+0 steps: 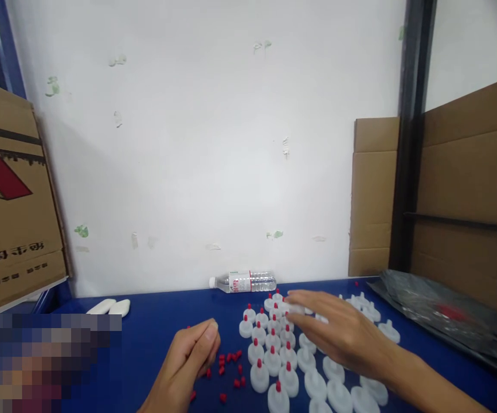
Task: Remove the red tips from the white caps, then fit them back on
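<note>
Wall (196,149) is filling the upper view from 10 round to 2 o'clock, and a blue bench (145,355) is spreading beneath it at 6. A printed cardboard box (11,212) is standing at 9 o'clock; a large cardboard panel (472,166) is rising at 3, with a narrower cardboard strip (371,201) standing closer in. Towards 4 o'clock a dark plastic bag (424,304) is lying on the bench, something red showing through it.

Between 4 and 5 o'clock the right hand (347,327) is reaching over the white caps, fingers extended and apart; whether they are touching a cap is unclear. At 7 the left hand (190,355) is curling closed, thumb pressing on the folded fingers, any contents hidden. A clear bottle (263,281) is lying on its side at 6, near the wall, and two white rounded pieces (120,308) are resting at 8.

Just right of 6 o'clock, white caps (259,378) are standing in rows, wearing red tips (288,365); bare white caps (340,396) are crowding beside them at 5. Loose red tips (223,397) are lying scattered between 6 and 7, beside the left hand.
</note>
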Available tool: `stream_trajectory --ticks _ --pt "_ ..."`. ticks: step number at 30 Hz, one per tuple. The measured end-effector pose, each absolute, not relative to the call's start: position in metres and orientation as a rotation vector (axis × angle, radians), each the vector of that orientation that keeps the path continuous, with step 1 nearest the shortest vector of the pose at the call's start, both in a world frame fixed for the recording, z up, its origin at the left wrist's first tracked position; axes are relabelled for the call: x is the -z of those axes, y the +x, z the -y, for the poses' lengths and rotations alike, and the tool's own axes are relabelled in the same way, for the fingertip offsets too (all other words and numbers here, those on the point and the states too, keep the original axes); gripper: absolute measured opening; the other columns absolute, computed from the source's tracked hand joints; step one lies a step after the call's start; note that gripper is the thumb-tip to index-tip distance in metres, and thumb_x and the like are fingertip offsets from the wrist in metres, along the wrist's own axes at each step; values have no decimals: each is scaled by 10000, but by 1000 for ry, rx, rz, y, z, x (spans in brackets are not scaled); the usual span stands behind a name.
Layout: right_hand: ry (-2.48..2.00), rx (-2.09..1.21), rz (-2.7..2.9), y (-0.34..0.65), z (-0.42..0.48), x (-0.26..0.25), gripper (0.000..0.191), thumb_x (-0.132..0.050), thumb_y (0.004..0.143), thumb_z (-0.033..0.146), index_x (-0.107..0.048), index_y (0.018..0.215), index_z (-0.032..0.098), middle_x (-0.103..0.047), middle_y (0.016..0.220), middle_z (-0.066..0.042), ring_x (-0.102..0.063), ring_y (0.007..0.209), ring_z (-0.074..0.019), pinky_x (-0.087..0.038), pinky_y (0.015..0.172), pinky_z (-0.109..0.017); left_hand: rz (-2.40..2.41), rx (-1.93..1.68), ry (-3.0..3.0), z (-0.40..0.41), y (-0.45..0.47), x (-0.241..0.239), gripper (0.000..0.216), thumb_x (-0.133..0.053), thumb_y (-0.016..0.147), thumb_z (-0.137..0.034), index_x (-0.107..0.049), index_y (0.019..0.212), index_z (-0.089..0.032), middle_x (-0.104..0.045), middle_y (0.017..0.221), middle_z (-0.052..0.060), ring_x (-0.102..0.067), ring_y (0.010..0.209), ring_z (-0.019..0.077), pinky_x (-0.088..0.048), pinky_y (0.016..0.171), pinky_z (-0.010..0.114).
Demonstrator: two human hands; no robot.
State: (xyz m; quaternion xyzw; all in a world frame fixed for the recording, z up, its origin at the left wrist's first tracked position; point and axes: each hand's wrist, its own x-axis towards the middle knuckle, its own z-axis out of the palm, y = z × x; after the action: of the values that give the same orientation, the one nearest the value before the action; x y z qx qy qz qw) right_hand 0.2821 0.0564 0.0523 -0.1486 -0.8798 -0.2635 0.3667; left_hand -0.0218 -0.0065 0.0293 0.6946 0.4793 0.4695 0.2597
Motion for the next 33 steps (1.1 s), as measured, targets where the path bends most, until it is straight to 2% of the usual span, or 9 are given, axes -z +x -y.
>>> stream_trajectory --ticks 4,6,8,14,17,21,23,26,33 --pt "-714 416 2279 289 -71 -47 327 -426 1026 151 -611 1288 213 -667 1198 -127 -709 990 -220 -610 804 -367 -1375 -1119 2344 -4 -22 -22 432 -351 1091 -475 -470 754 -232 -535 731 -18 -503 698 174 -477 721 293" --pt "-744 385 2289 288 -72 -43 331 -414 1029 159 -609 1288 222 -657 1190 -119 -702 965 -217 -596 794 -368 -1394 -985 2466 -5 -20 -18 343 -357 1098 -364 -529 834 -228 -607 842 -1 -564 780 180 -491 844 337" --pt "-759 394 2290 288 -75 -39 319 -423 1032 171 -613 1282 226 -660 1184 -114 -696 982 -227 -583 812 -387 -1410 -907 2501 -5 -18 -15 286 -371 1091 -296 -582 912 -225 -628 954 23 -596 868 190 -491 894 358" --pt "-796 400 2258 291 -87 -31 187 -492 1055 239 -646 1162 243 -705 1112 -70 -675 1022 -238 -537 882 -423 -1401 -754 2545 -3 -14 -10 240 -458 1032 -170 -683 1055 -248 -599 1034 54 -593 929 206 -504 821 325" --pt "-845 361 2257 291 -90 -30 153 -507 1046 224 -631 1134 241 -718 1081 -58 -673 995 -238 -520 876 -421 -1419 -638 2544 -2 -11 -7 195 -546 1001 -159 -708 1044 -259 -594 1074 54 -601 962 210 -504 834 327" --pt "-911 337 2248 291 -91 -29 223 -510 1030 183 -609 1223 231 -728 1049 -66 -678 960 -251 -511 847 -422 -1418 -558 2553 -1 -9 -6 142 -638 957 -149 -719 1013 -251 -600 1086 52 -616 983 216 -511 848 334" --pt "-933 315 2264 292 -91 -28 198 -541 1018 184 -643 1176 244 -736 1035 -52 -681 955 -249 -504 849 -415 -1422 -567 2571 -3 -9 -4 124 -658 943 -143 -711 990 -244 -606 1085 51 -616 990 221 -511 852 339" --pt "-978 267 2297 292 -93 -27 128 -583 1003 198 -692 1050 247 -744 982 -38 -688 923 -242 -495 849 -409 -1440 -596 2593 -6 -13 0 103 -645 940 -133 -678 959 -229 -611 1066 51 -604 979 233 -504 846 357" --pt "-1090 157 2353 292 -100 -16 97 -685 940 185 -746 980 248 -759 941 -33 -697 924 -249 -484 858 -398 -1451 -643 2590 -12 -21 1 153 -521 978 -123 -627 965 -232 -594 1078 47 -571 979 231 -481 878 379"
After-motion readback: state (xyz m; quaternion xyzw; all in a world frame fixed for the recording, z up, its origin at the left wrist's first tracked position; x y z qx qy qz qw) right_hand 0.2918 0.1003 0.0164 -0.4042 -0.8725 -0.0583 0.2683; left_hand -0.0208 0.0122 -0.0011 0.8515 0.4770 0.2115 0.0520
